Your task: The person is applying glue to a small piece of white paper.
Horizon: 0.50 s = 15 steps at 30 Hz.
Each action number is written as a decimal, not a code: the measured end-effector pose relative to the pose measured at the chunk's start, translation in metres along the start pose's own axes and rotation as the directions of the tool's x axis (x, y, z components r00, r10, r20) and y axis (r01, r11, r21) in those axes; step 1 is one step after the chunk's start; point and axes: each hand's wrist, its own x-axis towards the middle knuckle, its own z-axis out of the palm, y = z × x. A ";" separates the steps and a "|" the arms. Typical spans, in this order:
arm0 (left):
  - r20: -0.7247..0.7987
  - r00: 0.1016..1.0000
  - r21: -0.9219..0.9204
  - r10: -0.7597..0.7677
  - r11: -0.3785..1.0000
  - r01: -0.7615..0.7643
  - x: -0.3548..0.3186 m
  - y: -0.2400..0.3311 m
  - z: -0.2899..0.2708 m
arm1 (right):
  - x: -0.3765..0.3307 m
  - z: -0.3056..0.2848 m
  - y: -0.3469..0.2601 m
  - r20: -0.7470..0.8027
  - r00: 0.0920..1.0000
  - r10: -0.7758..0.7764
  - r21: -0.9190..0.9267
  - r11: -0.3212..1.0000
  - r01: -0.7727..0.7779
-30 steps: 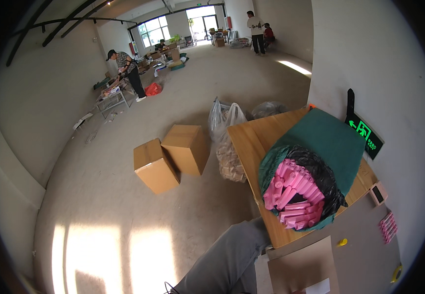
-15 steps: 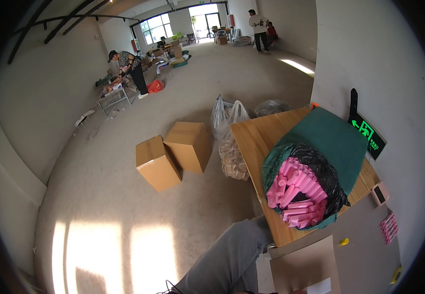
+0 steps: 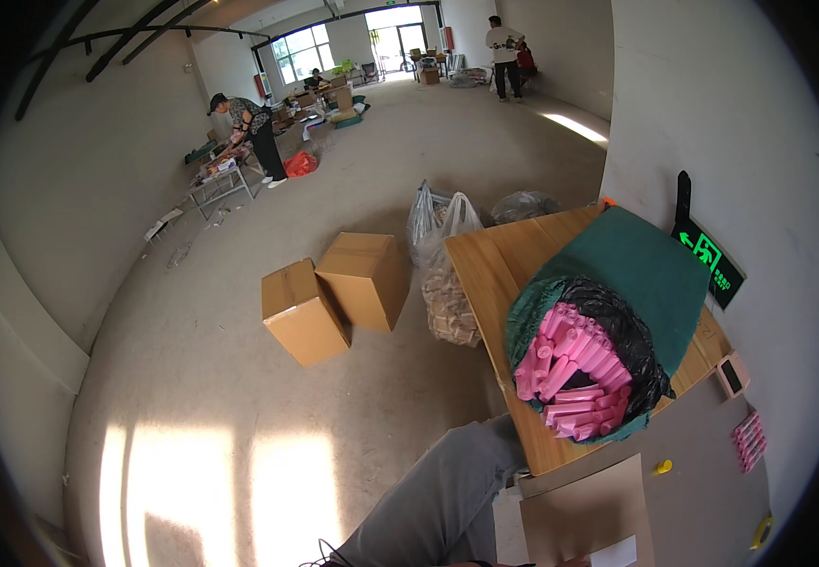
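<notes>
A sliver of what looks like my left hand (image 3: 574,562) shows at the lower edge, by a white paper piece (image 3: 614,552) on a brown cardboard sheet (image 3: 584,506). Its fingers are cut off by the frame, so their pose and anything in them are hidden. My right hand is out of view. Beyond the cardboard, a green sack (image 3: 631,250) lined with a black plastic bag (image 3: 655,364) lies on a wooden table (image 3: 485,260). Its mouth faces me, full of pink plastic tubes (image 3: 584,354). A small yellow piece (image 3: 663,467) lies right of the cardboard.
Several pink pieces in a row (image 3: 750,441) and a pink device with a dark screen (image 3: 733,375) are near the right wall. Two cardboard boxes (image 3: 362,274) and a bulging plastic bag (image 3: 449,293) stand on the floor. Other people, one at a side table (image 3: 221,181), are farther off.
The standing person at the far right has turned and shifted slightly. The hand sliver and white paper have shifted slightly at the lower edge. The sack and boxes remain in place.
</notes>
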 end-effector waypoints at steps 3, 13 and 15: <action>-0.002 0.999 0.032 0.046 0.998 -0.046 0.001 0.003 -0.001 | -0.005 0.001 -0.006 -0.012 1.000 -0.003 0.002 1.000 0.003; -0.076 0.997 -0.036 0.010 0.999 -0.012 0.001 -0.001 0.001 | -0.005 0.013 -0.010 -0.041 0.999 0.023 -0.009 1.000 -0.024; -0.102 0.994 -0.021 0.034 0.999 -0.037 0.002 -0.002 0.002 | -0.005 0.016 -0.011 -0.042 0.999 -0.003 -0.069 0.998 0.000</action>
